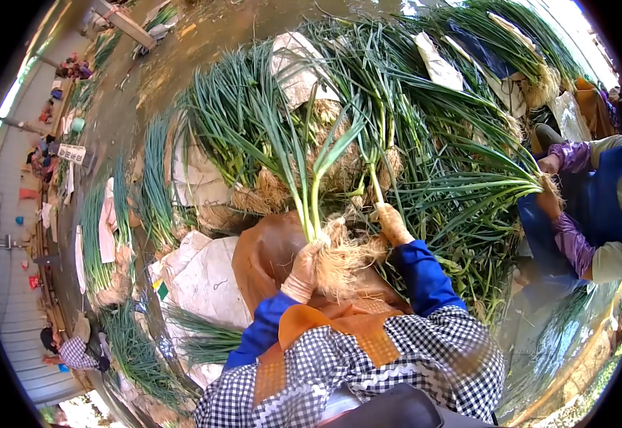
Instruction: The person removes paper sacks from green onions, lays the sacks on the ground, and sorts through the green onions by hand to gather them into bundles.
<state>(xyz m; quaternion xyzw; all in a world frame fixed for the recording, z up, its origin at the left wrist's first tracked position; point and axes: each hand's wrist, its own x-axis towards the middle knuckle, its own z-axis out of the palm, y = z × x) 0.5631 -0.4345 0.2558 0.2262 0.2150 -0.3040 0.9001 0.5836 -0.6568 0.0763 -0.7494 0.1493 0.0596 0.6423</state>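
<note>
My left hand is closed around the pale lower stalks of a small bunch of green onions. Their leaves point up and away from me, and a thick tangle of straw-coloured roots spreads to the right of my fingers. My right hand is closed on the pale shank of another green onion, whose leaves run into the pile behind. Its fingertips are partly hidden. Below both hands, a brown apron covers my lap.
Large heaps of green onions lie ahead, with white sacks among them. At right, a co-worker's hands hold another bunch. A white sack lies at my left. Wet ground stretches beyond, and other people sit farther left.
</note>
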